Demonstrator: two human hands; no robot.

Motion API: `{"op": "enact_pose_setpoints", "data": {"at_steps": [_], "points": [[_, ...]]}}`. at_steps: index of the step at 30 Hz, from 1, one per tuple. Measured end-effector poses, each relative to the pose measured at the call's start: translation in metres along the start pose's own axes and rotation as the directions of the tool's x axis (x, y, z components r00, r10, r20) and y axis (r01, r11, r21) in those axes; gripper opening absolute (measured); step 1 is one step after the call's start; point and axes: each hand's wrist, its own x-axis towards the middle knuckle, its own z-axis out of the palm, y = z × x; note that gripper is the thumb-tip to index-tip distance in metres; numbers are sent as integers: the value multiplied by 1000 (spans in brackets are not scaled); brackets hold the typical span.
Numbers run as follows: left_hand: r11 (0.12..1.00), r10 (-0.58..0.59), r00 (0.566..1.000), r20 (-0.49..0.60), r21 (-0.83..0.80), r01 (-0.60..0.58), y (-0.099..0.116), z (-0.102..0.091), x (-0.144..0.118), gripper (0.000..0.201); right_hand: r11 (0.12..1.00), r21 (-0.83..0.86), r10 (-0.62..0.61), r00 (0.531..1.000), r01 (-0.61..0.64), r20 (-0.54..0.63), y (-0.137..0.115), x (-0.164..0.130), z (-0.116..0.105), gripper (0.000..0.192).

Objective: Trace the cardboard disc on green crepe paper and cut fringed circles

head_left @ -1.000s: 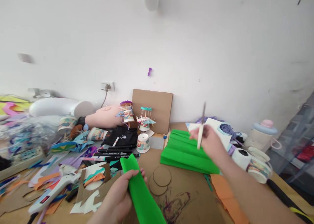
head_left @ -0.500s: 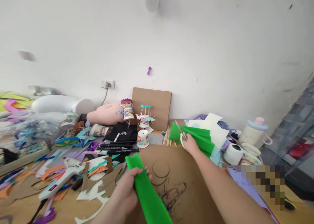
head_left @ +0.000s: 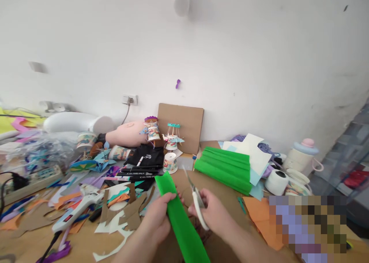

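Observation:
My left hand (head_left: 159, 215) is closed on a long folded strip of green crepe paper (head_left: 184, 228), thumb on top, low over the cardboard sheet (head_left: 230, 195). Just right of the strip, my right hand (head_left: 211, 211) grips white-handled scissors (head_left: 197, 201). Their blades point up and away from me, apart from the strip. Whether the blades are spread is hard to make out. A wider folded piece of green crepe paper (head_left: 225, 168) lies beyond my right hand, at the back of the cardboard.
A white glue gun (head_left: 76, 211) lies at left among cardboard and paper scraps. Paper cups (head_left: 170, 163), markers (head_left: 138, 174) and a black pouch (head_left: 147, 155) stand behind. At right are a thread spool (head_left: 276, 181), a bottle (head_left: 300, 155) and orange paper (head_left: 263, 220).
My right hand has come back from the wide green piece, left lying there, and moved toward me and left with the scissors. My left hand keeps the green strip.

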Motion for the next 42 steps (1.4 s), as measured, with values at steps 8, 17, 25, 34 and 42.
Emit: {"op": "enact_pose_setpoints", "data": {"at_steps": [8, 17, 25, 34, 42], "points": [[992, 59, 985, 160, 104, -76, -19, -1, 7, 15, 861, 502, 94, 996, -85, 7, -13, -21, 10, 24], [960, -14, 893, 449, 256, -114, -26, -9, 4, 36, 818, 563, 169, 985, -118, -39, -7, -20, -5, 29], [953, 101, 935, 341, 238, -189, -35, -9, 17, 40, 792, 595, 183, 983, -138, -16, -8, -24, -3, 31], [649, 518, 796, 313, 462, -604, -50, -3, 8, 38, 745, 666, 43, 993, 42, -110, -8, -23, 2, 38], [791, 317, 857, 407, 385, -476, -49, 3, -1, 47, 735, 677, 51, 993, 36, -108, -19, -30, 2, 38]]}}
